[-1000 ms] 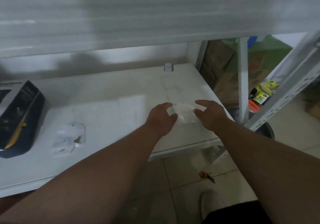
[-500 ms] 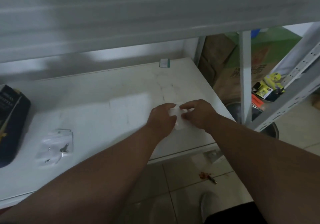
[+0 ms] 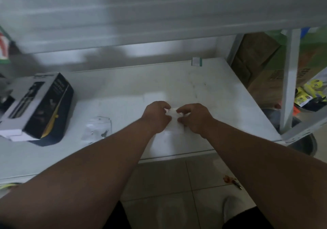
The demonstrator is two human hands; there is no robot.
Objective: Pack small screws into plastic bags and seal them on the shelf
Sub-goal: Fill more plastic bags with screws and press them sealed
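A small clear plastic bag [image 3: 174, 120] lies on the white shelf board [image 3: 203, 90] between my two hands. My left hand [image 3: 156, 116] pinches its left side with curled fingers. My right hand [image 3: 193, 118] pinches its right side near the top edge. What is inside this bag is hidden by my fingers. A second clear bag [image 3: 98, 129] with a few small screws in it lies flat on the shelf to the left, apart from both hands.
A dark boxed tool package [image 3: 38, 106] lies at the shelf's left end. A small white and green tag [image 3: 197, 61] stands at the back. Shelf posts [image 3: 290, 80], cardboard boxes [image 3: 254, 58] and a metal pot [image 3: 300, 140] are to the right. Another shelf board hangs overhead.
My right hand came in from the bag's right side and both hands closed their fingers on it. The view swung, bringing the boxed package further into sight.
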